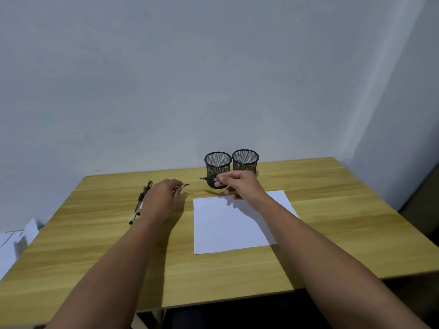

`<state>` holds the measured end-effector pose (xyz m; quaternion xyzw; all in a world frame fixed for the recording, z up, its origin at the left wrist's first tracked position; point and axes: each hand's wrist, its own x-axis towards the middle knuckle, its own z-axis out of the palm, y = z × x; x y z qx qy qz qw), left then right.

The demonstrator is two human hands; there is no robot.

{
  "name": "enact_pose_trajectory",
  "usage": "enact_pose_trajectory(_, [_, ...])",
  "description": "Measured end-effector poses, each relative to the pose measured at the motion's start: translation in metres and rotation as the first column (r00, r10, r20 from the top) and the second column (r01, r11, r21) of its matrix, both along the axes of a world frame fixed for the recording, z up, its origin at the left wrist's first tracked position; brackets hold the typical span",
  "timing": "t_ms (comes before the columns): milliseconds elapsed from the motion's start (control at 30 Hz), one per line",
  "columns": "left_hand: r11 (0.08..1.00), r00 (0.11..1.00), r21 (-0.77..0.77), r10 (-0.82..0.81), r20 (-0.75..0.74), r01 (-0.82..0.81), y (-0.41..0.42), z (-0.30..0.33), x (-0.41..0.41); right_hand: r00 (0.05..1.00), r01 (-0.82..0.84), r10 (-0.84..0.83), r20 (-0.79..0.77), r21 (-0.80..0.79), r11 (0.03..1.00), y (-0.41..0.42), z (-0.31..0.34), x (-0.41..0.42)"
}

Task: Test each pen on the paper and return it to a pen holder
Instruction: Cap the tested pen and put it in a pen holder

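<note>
From the head view, my right hand (240, 184) pinches a dark pen (209, 179) in front of the left pen holder (217, 163), the pen lying level with its tip pointing left. My left hand (164, 198) grips another pen (184, 185), tip toward that holder. Two spare pens (140, 203) lie left of it, the paper (232, 224) nearer me.

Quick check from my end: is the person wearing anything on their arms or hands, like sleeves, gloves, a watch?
Nothing visible. The left hand and right hand are bare, without gloves or rings. Both forearms are uncovered to the frame edge: no sleeves, watch or bands.
</note>
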<state>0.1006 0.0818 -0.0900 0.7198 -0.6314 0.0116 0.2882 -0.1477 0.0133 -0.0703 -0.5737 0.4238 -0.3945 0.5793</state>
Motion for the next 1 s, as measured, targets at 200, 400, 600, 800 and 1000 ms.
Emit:
enact_pose_trajectory(200, [0.992,0.922,-0.008,-0.121,-0.368,0.127,-0.001,0.021,-0.011,0.998,0.011,-0.015,-0.068,-0.058,0.998,0.004,0.003,-0.001])
enact_pose_trajectory(400, [0.985,0.901,0.015,-0.151,-0.408,0.172,0.002,0.030,-0.018,0.996,0.015,-0.021,-0.087,-0.063,0.998,0.006,0.008,-0.003])
enact_pose_trajectory(600, [0.970,0.891,0.070,-0.184,-0.415,0.232,0.006,0.038,-0.030,0.994,-0.001,-0.005,-0.109,-0.055,0.998,0.012,0.009,-0.009])
enact_pose_trajectory(800, [0.956,0.820,0.076,-0.199,-0.536,0.282,0.008,0.043,-0.032,0.994,0.003,-0.007,-0.109,-0.036,0.999,0.015,0.010,-0.019])
enact_pose_trajectory(1000, [0.959,0.818,0.053,-0.209,-0.536,0.279,0.007,0.050,-0.032,0.997,0.003,-0.005,-0.073,-0.029,1.000,0.018,0.012,-0.025])
